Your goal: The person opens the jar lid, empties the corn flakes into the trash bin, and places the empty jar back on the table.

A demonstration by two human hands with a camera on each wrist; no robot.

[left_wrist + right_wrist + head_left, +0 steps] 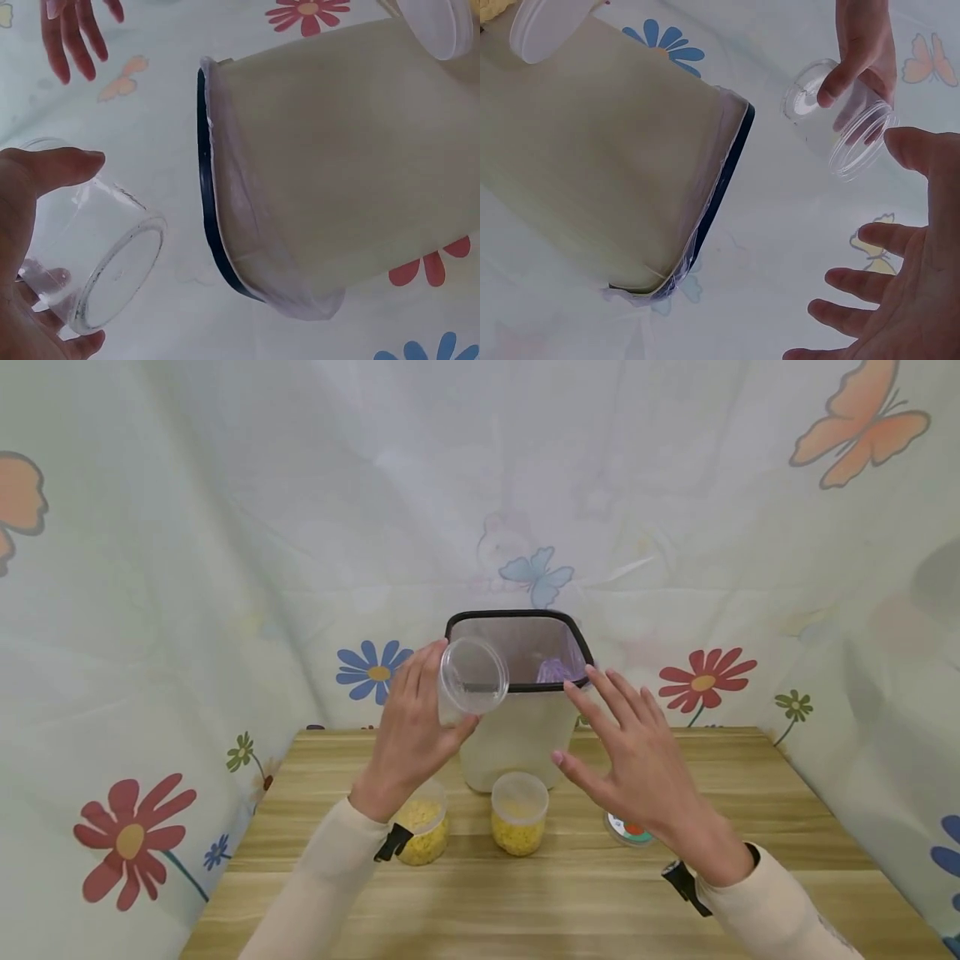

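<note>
A clear plastic jar [474, 677] without a lid is gripped by my left hand [415, 727], tilted over the front left of the bin's black rim. In the left wrist view the jar [97, 240] looks see-through, with thumb and fingers around its side. My right hand [637, 752] is spread with nothing in it, near the right side of the rim. Below the hands stands a pale bin [517, 735] lined with a thin bag; something purple [552, 671] shows inside it. Two tubs of yellow bits, the left tub [422, 839] and the middle tub [519, 831], stand in front of the bin.
A round lid with a colourful label [628, 831] lies on the wooden table [510, 902], partly behind the right hand. A white cloth [375, 527] printed with flowers and butterflies hangs behind and at both sides of the table.
</note>
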